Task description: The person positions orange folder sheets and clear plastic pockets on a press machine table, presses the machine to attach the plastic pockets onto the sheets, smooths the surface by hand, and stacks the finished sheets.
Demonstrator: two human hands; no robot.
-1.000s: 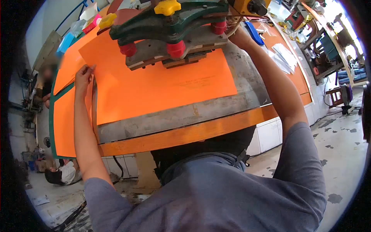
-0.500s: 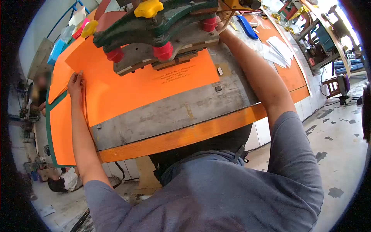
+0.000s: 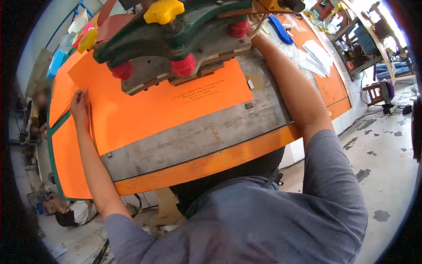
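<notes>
My left hand (image 3: 79, 109) is at the left edge of a large orange sheet (image 3: 145, 116), its fingers bent in and seemingly pinching that edge. The sheet lies on a grey metal plate (image 3: 176, 149) and carries several lines of small dark print near its right end. Over it hangs a dark green press head (image 3: 176, 37) with yellow knobs, red round spacers and a thick lower plate (image 3: 149, 77). My right hand (image 3: 254, 31) is at the right side of the press head, mostly hidden behind it, so its fingers and grip do not show.
More orange sheets (image 3: 70, 154) lie on a green-edged board at left. A blue cutter (image 3: 280, 30) and white paper pieces (image 3: 317, 57) are on the right of the table. An orange wooden edge (image 3: 211, 158) runs along the front. Another person (image 3: 79, 212) is at lower left.
The press head looks larger and higher, and more of the print beneath it shows. My left hand stays at the sheet's edge, shifted slightly left and down in view.
</notes>
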